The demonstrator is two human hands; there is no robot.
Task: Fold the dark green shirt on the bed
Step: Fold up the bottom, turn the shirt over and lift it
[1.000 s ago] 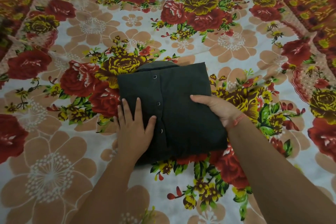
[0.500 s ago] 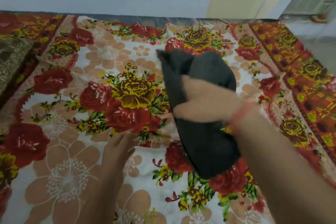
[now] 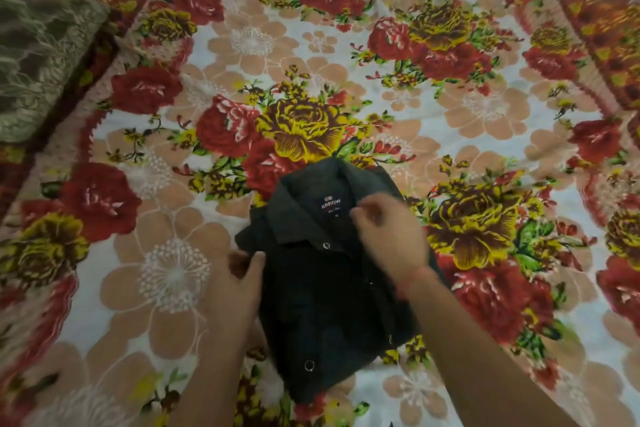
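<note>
A: On the bed [image 3: 485, 107], our dark green shirt [image 3: 322, 305] lies folded square, collar [image 3: 311, 191] up. Finished?
B: Nearly, we think. Our left hand [image 3: 242, 274] pinches its edge; our right hand [image 3: 388, 236] curls at the collar, grip unclear.

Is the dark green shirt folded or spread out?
Folded. The dark green shirt lies as a compact rectangle on the floral bedsheet, collar and brand label facing up.

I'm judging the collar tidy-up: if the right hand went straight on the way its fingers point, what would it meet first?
The right hand points up-left over the dark green shirt, so it would likely meet the collar by the label first; contact is unclear.
</note>
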